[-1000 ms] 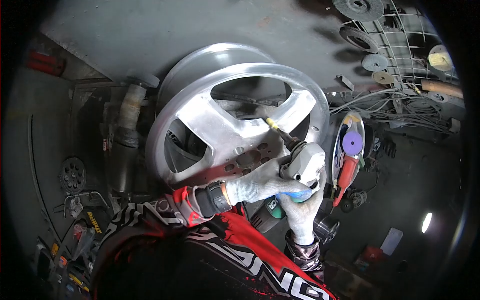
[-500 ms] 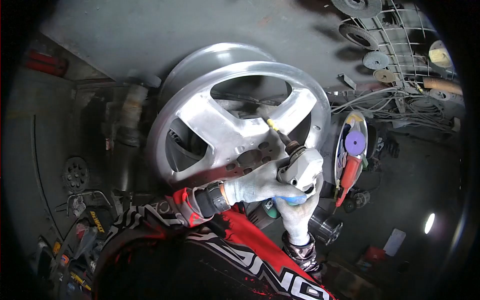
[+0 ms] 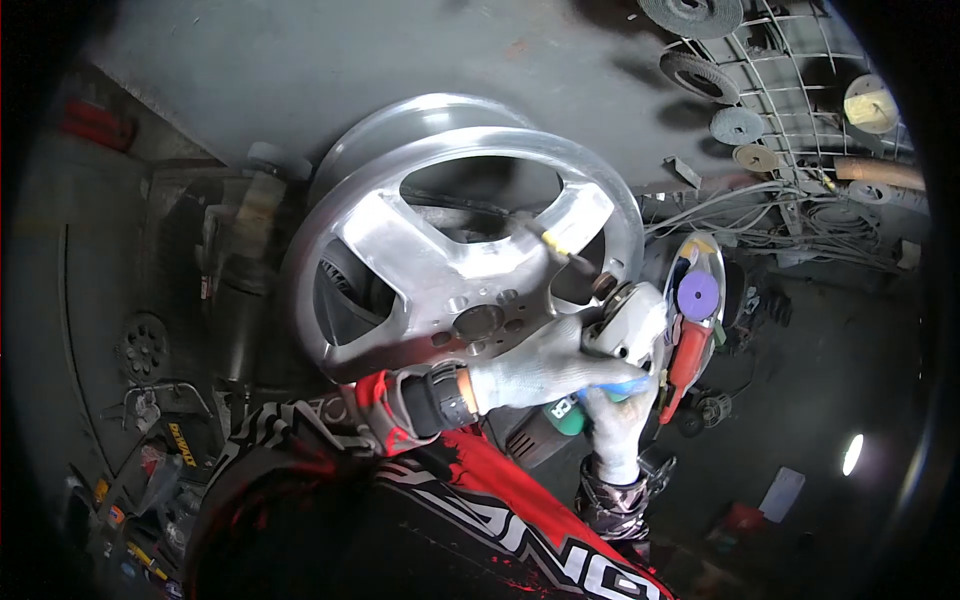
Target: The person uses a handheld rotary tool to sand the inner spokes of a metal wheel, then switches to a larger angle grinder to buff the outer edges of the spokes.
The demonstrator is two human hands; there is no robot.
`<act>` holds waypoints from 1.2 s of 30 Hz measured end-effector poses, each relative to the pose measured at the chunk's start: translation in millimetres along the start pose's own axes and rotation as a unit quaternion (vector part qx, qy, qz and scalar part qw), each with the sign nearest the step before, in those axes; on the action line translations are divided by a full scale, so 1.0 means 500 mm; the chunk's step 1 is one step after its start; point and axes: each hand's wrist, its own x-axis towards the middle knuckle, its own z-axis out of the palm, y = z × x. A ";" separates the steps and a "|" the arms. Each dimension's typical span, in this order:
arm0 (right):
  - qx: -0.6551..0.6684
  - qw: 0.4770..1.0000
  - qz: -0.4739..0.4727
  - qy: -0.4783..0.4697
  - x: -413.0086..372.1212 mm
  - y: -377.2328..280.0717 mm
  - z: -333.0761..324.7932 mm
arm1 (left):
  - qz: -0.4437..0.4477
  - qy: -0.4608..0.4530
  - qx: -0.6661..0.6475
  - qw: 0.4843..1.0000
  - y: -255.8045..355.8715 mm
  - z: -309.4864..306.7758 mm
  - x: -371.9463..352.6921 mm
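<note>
A silver alloy wheel (image 3: 380, 235) stands tilted in front of me, with shiny spokes and bolt holes round its hub. My gloved left hand (image 3: 540, 368) is wrapped round the pale head of a power tool (image 3: 632, 322). Just below it, my gloved right hand (image 3: 617, 425) also grips the tool, its fingers partly hidden. The tool's green and grey body (image 3: 545, 430) shows beneath my left wrist. From its head a thin shaft with a yellow part (image 3: 554, 243) reaches the right spoke; the tip is blurred, so contact is unclear.
Right of the wheel, a tray (image 3: 716, 258) holds a purple disc (image 3: 697, 297) and a red tool (image 3: 686, 362). Abrasive wheels (image 3: 736, 125) and a wire rack (image 3: 790, 95) are at the upper right, above coiled cables (image 3: 835, 222). Tool cases (image 3: 185, 440) lie lower left.
Both hands and the tool have shifted right relative to the wheel, and the shaft now slants more. The whole view has also moved slightly. The dark cylinder beside my right wrist no longer shows.
</note>
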 end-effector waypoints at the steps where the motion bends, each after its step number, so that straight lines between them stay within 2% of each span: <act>1: -0.093 0.996 -0.013 0.011 0.015 0.016 -0.031 | 0.048 -0.010 -0.032 0.998 -0.003 0.005 0.021; 2: -0.124 0.991 -0.035 0.029 0.027 0.019 -0.046 | 0.045 -0.010 -0.049 0.998 0.009 0.012 0.034; 4: -0.054 0.997 -0.038 0.030 0.053 -0.003 -0.054 | 0.051 -0.005 -0.055 0.997 0.027 0.020 0.063; 6: -0.068 0.995 -0.049 0.045 0.067 -0.029 -0.048 | 0.035 -0.013 -0.076 0.996 0.039 0.025 0.070; 8: -0.080 0.995 -0.046 0.024 0.073 -0.035 -0.048 | 0.085 0.035 -0.047 0.995 0.032 0.030 0.070; 9: -0.066 0.997 -0.049 0.013 0.067 -0.038 -0.044 | 0.100 0.028 -0.077 0.992 0.027 0.031 0.063; 10: -0.051 0.997 -0.051 0.004 0.058 -0.044 -0.031 | 0.104 0.031 -0.077 0.991 0.022 0.029 0.053; 12: -0.078 0.996 -0.048 -0.020 0.051 -0.021 -0.037 | 0.034 0.007 -0.096 0.995 0.014 0.019 0.026; 13: -0.062 0.996 -0.047 -0.032 0.046 -0.021 -0.027 | 0.033 0.015 -0.058 0.998 0.014 0.013 0.010; 14: -0.047 0.997 -0.047 -0.044 0.040 -0.021 -0.014 | 0.093 0.041 -0.111 0.989 -0.014 0.020 0.007; 16: -0.087 0.992 -0.054 -0.075 0.033 -0.013 -0.011 | 0.080 0.081 -0.122 0.986 -0.039 0.021 -0.013; 19: -0.103 0.990 -0.052 -0.079 0.027 -0.016 -0.004 | 0.093 0.080 -0.115 0.986 -0.035 0.027 -0.023; 21: -0.078 0.992 -0.079 -0.067 0.035 -0.018 -0.014 | 0.096 0.064 -0.087 0.990 -0.044 0.025 -0.005; 22: -0.053 0.995 -0.053 -0.065 0.040 -0.018 -0.029 | 0.099 0.064 -0.087 0.989 -0.027 0.025 0.004; 24: -0.106 0.991 -0.078 -0.028 0.054 -0.022 -0.052 | 0.045 0.010 -0.064 0.997 0.019 0.027 0.017; 26: -0.082 0.994 -0.064 -0.011 0.078 -0.021 -0.072 | 0.104 0.010 -0.093 0.990 0.015 0.035 0.060; 28: -0.106 0.992 -0.068 0.015 0.084 -0.050 -0.062 | 0.073 0.015 -0.091 0.993 0.019 0.038 0.077; 31: -0.078 0.996 -0.049 -0.018 0.075 -0.049 -0.058 | 0.067 0.036 -0.075 0.994 0.009 0.040 0.066; 35: -0.085 0.991 -0.081 -0.060 0.057 -0.006 -0.058 | 0.088 0.047 -0.099 0.990 -0.021 0.039 0.021; 36: -0.053 0.992 -0.081 -0.084 0.053 -0.005 -0.046 | 0.113 0.056 -0.053 0.991 -0.026 0.032 0.010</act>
